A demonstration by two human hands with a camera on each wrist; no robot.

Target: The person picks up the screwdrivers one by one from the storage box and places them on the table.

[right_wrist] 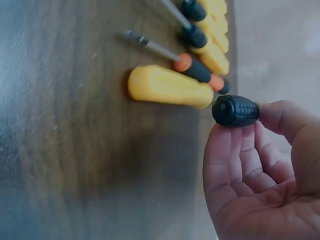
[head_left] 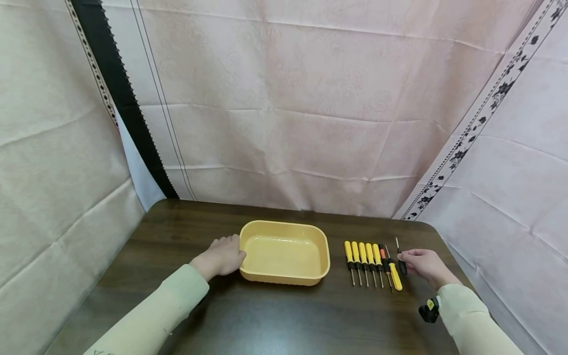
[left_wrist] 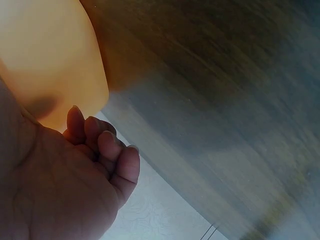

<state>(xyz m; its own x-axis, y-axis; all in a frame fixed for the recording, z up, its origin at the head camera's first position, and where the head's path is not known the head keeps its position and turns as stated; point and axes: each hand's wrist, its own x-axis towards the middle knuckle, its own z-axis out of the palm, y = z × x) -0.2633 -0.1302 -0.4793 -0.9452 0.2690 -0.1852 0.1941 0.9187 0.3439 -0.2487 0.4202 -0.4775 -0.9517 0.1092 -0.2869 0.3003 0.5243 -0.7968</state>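
My left hand (head_left: 224,254) grips the left rim of a yellow rectangular plastic basin (head_left: 284,281). The left wrist view has its curled fingers (left_wrist: 127,165) beside the basin's outer wall (left_wrist: 65,55); the thumb is hidden there. At the right, my right hand (head_left: 423,266) pinches a small screwdriver (head_left: 402,266) by its black ridged handle (right_wrist: 235,111) between thumb and fingers. Its thin shaft points toward the far edge of the table. Just left of this hand lies a yellow-handled screwdriver (head_left: 395,277), its handle toward me.
Several yellow-handled screwdrivers (head_left: 362,254) lie in a row, shafts toward me. Among them is an orange-and-black one (head_left: 384,259). The dark wooden table (head_left: 284,315) ends at a light cloth (head_left: 275,123) behind. A black device (head_left: 429,311) sits at the right wrist.
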